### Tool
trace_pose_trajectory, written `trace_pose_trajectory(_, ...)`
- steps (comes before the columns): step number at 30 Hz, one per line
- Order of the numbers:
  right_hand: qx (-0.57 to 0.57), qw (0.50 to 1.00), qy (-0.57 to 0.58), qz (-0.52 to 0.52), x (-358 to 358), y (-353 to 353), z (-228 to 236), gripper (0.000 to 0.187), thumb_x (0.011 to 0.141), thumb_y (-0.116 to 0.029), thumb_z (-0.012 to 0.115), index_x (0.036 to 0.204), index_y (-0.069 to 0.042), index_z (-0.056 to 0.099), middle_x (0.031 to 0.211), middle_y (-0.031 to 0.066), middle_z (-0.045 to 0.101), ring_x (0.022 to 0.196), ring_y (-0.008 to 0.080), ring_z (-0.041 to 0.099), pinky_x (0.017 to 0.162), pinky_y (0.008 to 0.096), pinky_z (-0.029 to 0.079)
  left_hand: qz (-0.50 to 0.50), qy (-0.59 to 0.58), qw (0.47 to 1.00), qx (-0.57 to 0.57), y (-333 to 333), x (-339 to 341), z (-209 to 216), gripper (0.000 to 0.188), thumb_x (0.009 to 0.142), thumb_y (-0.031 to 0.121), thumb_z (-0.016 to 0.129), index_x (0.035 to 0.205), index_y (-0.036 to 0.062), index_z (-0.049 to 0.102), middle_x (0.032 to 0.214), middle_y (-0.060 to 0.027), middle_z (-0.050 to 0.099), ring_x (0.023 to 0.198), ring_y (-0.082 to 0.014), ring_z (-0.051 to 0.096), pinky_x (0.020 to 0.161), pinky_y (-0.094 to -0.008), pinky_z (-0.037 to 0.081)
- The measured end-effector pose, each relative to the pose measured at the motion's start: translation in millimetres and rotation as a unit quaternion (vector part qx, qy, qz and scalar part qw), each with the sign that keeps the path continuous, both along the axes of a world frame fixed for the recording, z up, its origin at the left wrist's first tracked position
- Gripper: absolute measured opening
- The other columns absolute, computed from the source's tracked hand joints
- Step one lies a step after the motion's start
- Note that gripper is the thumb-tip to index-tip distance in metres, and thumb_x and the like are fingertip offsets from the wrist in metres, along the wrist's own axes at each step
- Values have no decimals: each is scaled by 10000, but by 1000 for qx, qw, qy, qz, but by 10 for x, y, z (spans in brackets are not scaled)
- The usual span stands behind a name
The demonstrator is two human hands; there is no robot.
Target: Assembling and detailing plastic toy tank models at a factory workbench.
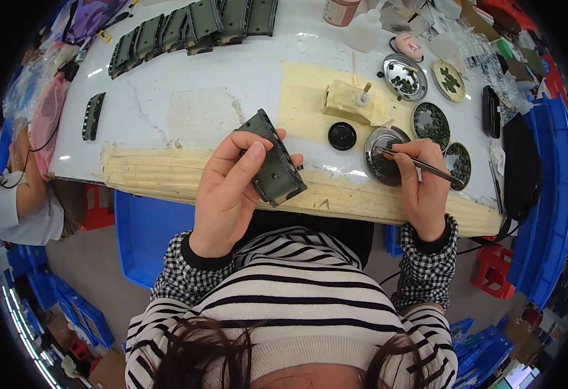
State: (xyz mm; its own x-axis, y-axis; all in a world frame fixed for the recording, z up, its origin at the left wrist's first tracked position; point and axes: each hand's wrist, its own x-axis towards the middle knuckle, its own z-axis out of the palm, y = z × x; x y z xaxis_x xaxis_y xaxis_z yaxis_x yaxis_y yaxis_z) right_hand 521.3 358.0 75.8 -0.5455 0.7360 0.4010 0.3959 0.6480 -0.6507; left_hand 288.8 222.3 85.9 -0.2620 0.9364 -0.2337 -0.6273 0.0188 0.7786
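Observation:
My left hand (pixel 229 185) is closed around a dark green, rectangular plastic model hull (pixel 272 178) with toothed detail along one long edge. The hull is tilted above the table's front edge. In my right hand (pixel 424 188) is a pair of dark tweezers (pixel 434 170), pinched between thumb and fingers. Their tips reach over a round metal dish (pixel 369 150) that holds small dark pieces. Whether the tips grip a piece is too small to tell. Close by on the right are two round dishes of small green parts (pixel 432 124) (pixel 458 163).
Similar green hulls (pixel 196 29) stand in a row at the back left, and one green strip (pixel 93 117) lies apart. A black round lid (pixel 342 135) and a tape-covered block (pixel 350 102) are near the dishes. Farther back are a metal plate (pixel 394 63) and a cream dish (pixel 458 94). Someone sits at left.

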Motion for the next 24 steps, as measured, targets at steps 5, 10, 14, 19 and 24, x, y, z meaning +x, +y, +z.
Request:
trace_pose_trajectory(5,-185,958,205,73,-155,-202,198,147,945,-126,538,938,10,595,813,89,630,749,164,546,716,290,427,-87,-4,996,-9,19,54,19,175,1006,215,434,999,51,495,1237,-172,525,1025,-265,637,855,-364,551)
trace_pose_trajectory(10,-245,921,213,216,-361,-291,316,166,970,-126,487,986,21,561,886,90,610,777,123,558,710,255,446,-215,-97,972,-3,92,157,13,311,1025,305,368,1004,19,489,1094,-136,571,999,-293,633,854,-372,534)
trace_pose_trajectory(14,-308,895,235,223,-471,-342,329,173,984,-129,469,990,24,550,891,86,602,808,131,614,686,232,474,-219,-136,966,5,107,176,-23,342,1027,322,357,1006,7,489,1001,-102,571,969,-296,635,853,-373,530)
trace_pose_trajectory(19,-328,888,231,226,-485,-353,316,181,988,-139,469,999,26,543,893,83,599,855,151,646,687,232,493,-233,-118,965,0,79,147,-69,338,1027,325,357,980,15,484,976,-89,557,958,-295,635,846,-378,531)
trace_pose_trajectory(24,-322,895,220,219,-488,-364,308,190,990,-144,467,997,30,544,899,84,601,845,142,637,680,232,493,-243,-94,966,3,64,124,-97,325,1029,321,349,911,38,458,950,-79,543,959,-280,639,830,-358,534)
